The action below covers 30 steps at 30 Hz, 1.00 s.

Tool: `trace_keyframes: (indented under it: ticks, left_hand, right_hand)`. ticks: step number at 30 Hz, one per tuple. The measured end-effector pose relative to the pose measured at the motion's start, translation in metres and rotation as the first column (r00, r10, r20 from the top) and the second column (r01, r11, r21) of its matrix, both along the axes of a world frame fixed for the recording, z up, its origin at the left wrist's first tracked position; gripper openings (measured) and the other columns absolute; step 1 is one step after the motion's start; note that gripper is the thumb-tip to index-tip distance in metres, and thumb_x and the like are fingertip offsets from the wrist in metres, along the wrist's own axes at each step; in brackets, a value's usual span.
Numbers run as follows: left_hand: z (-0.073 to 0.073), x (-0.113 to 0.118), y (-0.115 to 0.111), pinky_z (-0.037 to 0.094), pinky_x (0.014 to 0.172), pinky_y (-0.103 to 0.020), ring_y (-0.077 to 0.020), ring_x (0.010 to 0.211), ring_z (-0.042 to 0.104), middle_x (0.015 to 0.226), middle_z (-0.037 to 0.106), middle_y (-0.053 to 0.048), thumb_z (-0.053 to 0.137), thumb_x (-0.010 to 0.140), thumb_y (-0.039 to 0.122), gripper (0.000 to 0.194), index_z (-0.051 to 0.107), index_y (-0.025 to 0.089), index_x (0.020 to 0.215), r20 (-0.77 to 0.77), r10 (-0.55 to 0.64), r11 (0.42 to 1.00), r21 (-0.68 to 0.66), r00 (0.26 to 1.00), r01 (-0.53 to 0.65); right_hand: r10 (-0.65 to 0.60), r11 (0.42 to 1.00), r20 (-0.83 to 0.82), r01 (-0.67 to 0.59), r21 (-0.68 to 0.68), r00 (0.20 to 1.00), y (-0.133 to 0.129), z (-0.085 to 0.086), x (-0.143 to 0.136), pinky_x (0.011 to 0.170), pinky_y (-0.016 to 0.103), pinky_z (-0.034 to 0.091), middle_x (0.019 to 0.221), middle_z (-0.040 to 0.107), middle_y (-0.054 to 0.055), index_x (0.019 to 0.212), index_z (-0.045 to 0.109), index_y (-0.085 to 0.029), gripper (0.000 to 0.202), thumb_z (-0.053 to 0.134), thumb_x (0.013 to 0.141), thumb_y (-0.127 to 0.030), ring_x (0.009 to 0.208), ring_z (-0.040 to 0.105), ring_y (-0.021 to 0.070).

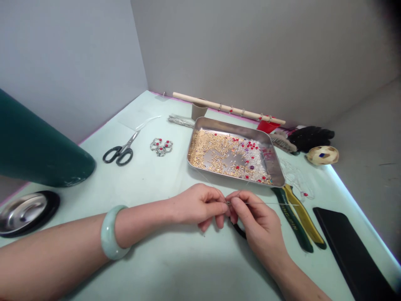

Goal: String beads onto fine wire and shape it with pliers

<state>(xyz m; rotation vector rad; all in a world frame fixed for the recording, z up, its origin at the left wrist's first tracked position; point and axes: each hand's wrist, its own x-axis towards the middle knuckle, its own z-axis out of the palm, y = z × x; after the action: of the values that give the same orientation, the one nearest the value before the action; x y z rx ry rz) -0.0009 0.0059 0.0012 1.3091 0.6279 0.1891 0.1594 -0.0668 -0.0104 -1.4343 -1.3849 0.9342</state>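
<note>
My left hand (200,205), with a pale green bangle (114,232) on its wrist, is closed in a pinch. My right hand (261,219) pinches right beside it, fingertips nearly touching. Between them they grip a thin wire (274,203), whose straight end sticks out to the right past my right hand. Something tiny sits on the wire at the fingertips, too small to make out. Just beyond my hands is a metal tray (232,179) of gold, clear and red beads (210,146). Part of a black ring-shaped object (239,230) shows under my right hand.
Scissors (120,151) and a beaded wire piece (161,147) lie left of the tray. Pliers (297,217) and a black flat object (351,251) lie right. Behind are a wooden stick (228,108), cut wires (181,121) and a cup (199,111). A green cylinder (40,146) stands left.
</note>
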Motion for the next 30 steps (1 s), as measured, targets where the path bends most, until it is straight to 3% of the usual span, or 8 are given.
trace_keyframes:
  ticks: [6, 16, 23, 26, 30]
  left_hand:
    - [0.0, -0.001, 0.001, 0.039, 0.041, -0.017, -0.0041, 0.039, 0.047, 0.067, 0.064, 0.001, 0.054, 0.082, 0.025, 0.011, 0.056, 0.014, 0.081, 0.001, -0.007, 1.0, -0.014, 1.0, 0.007]
    - [0.001, -0.001, 0.0, 0.038, 0.039, -0.017, -0.0043, 0.038, 0.044, 0.061, 0.061, 0.002, 0.052, 0.082, 0.026, 0.016, 0.059, 0.014, 0.074, -0.026, -0.022, 0.999, 0.025, 0.999, 0.023]
    - [0.01, -0.004, -0.001, 0.039, 0.044, -0.017, -0.0028, 0.04, 0.044, 0.068, 0.061, 0.001, 0.05, 0.083, 0.022, 0.023, 0.06, 0.013, 0.064, -0.016, -0.065, 0.987, 0.146, 0.998, 0.066]
    - [0.008, -0.003, -0.001, 0.038, 0.043, -0.018, -0.0031, 0.04, 0.044, 0.068, 0.063, 0.001, 0.05, 0.084, 0.024, 0.023, 0.061, 0.013, 0.067, -0.021, -0.039, 0.991, 0.129, 0.999, 0.041]
    - [0.0, -0.002, 0.0, 0.04, 0.044, -0.018, -0.0043, 0.042, 0.047, 0.071, 0.065, 0.0, 0.053, 0.083, 0.023, 0.014, 0.062, 0.013, 0.079, -0.014, -0.032, 0.998, 0.046, 0.999, 0.032]
  right_hand:
    - [-0.06, 0.998, 0.032, 0.061, -0.02, 0.998, 0.0, -0.001, 0.001, 0.053, 0.022, 0.039, 0.056, 0.053, -0.004, 0.074, 0.057, -0.02, 0.02, 0.055, 0.089, -0.034, 0.053, 0.049, 0.0101]
    - [-0.016, 1.0, 0.058, 0.016, -0.001, 0.998, -0.002, 0.001, -0.001, 0.052, 0.023, 0.038, 0.057, 0.053, -0.003, 0.069, 0.056, -0.019, 0.024, 0.054, 0.089, -0.032, 0.052, 0.048, 0.0108]
    - [0.005, 0.981, -0.183, -0.04, -0.188, 0.983, 0.001, 0.005, -0.001, 0.049, 0.023, 0.034, 0.05, 0.047, -0.005, 0.068, 0.053, -0.019, 0.027, 0.057, 0.086, -0.04, 0.048, 0.042, 0.01]
    - [-0.015, 0.981, -0.219, -0.028, -0.194, 0.976, 0.002, 0.004, -0.001, 0.049, 0.022, 0.034, 0.051, 0.049, -0.005, 0.07, 0.054, -0.019, 0.027, 0.058, 0.086, -0.04, 0.049, 0.042, 0.0094]
    - [-0.055, 0.988, -0.134, 0.034, -0.152, 0.989, 0.002, 0.001, -0.002, 0.049, 0.022, 0.034, 0.051, 0.049, -0.005, 0.07, 0.054, -0.019, 0.026, 0.058, 0.086, -0.038, 0.048, 0.042, 0.009]
